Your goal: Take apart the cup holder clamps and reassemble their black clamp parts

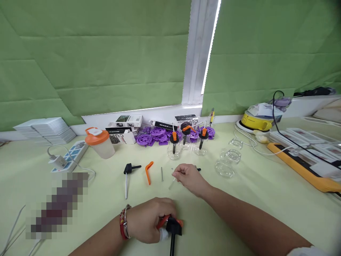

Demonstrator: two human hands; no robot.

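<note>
The left hand (149, 221) clutches a half-hidden black-and-orange lever (174, 227), near end cropped; the right hand (191, 179) pinches an indistinct clear strip (172, 184).

Head camera: looks forward, down over table (106, 186).

Along the far edge of the tabletop (106, 192) we see purple pieces (144, 139) and printed boxes (123, 138). Toward the left edge we find a white stack (46, 131), a power strip (76, 156) and an orange-lidded bottle (103, 146); toward the right edge, a yellow pot (255, 123) and an orange-rimmed tray (309, 176).
</note>
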